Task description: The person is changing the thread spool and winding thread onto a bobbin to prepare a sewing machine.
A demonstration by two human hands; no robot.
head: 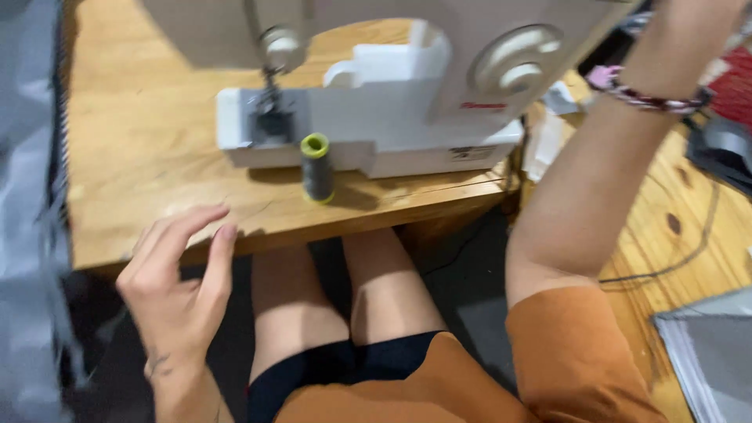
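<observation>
Your left hand (176, 286), fingers spread and empty, hovers lower left; one spool (317, 167) stands mid-frame, up-right of it, before one sewing machine (392, 102). Your right hand's fingers are out of frame.

Left hand (176, 286) is just hanging there open, fingers (207, 243) loosely spread. Right arm (595, 180) is raised way up, its hand out of view.
</observation>
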